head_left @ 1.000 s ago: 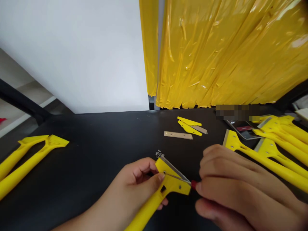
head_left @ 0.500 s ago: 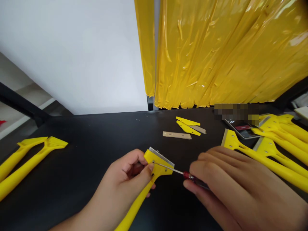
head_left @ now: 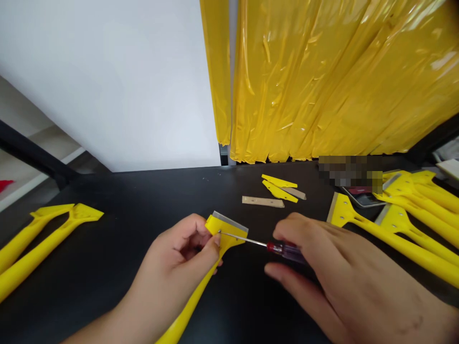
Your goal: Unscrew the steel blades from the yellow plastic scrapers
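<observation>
My left hand (head_left: 182,263) is closed around the head of a yellow scraper (head_left: 229,228), thumb on its face, with a metal blade along the top edge and the handle running down toward me. In my right hand (head_left: 333,272) is a screwdriver (head_left: 283,251) with a dark red handle. Its thin shaft lies slantwise over the scraper head, the tip at the screw near my left thumb. My right thumb is spread away from the handle; the fingers stay around it. Beyond my hands lie a bare blade (head_left: 263,201) and yellow cover plates (head_left: 276,190), a second blade partly under them.
Several yellow scrapers (head_left: 380,231) with blades lie at the right, beside a phone-like device (head_left: 362,198). At the left are two scraper handles (head_left: 81,212). A white panel (head_left: 143,95) and yellow plastic sheeting (head_left: 304,81) stand behind the black table (head_left: 143,200).
Both hands, the scraper and the screwdriver have shifted slightly left and up. My right thumb has opened away from the screwdriver handle. The tip remains at the screw.
</observation>
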Available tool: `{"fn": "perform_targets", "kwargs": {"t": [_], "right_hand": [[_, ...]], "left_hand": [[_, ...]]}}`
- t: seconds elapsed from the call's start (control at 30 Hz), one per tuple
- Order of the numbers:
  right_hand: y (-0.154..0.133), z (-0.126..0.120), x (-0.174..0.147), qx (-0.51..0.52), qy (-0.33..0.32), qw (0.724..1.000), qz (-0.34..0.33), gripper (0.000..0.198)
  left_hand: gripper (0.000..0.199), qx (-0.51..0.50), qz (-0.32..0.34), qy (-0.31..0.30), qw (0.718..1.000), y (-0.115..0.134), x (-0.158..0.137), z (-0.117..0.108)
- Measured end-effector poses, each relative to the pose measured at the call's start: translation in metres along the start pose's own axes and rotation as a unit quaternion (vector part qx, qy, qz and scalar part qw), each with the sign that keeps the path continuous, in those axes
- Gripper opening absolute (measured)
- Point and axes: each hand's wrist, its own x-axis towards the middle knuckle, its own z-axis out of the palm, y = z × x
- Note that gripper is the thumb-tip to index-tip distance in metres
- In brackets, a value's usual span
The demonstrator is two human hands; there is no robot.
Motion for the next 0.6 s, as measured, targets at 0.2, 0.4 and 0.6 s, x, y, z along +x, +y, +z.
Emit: {"fn": "perform_targets", "kwargs": {"t": [0.2,0.4,0.6], "right_hand": [[0.005,0.003,0.000,0.041,-0.030,0.998,0.021,0.008],[0.006,0.016,-0.004,0.023,0.009,0.999,0.028,0.011],[0.010,0.025,-0.006,0.027,0.012,1.000,0.004,0.021]], "left_hand": [[0.027,0.012,0.013,0.007,1.000,-0.004,0.003,-0.005],[0.027,0.023,0.026,0.028,0.999,-0.003,0.004,-0.009],[0.029,0.038,0.038,0.055,0.997,-0.001,0.005,-0.011]]}}
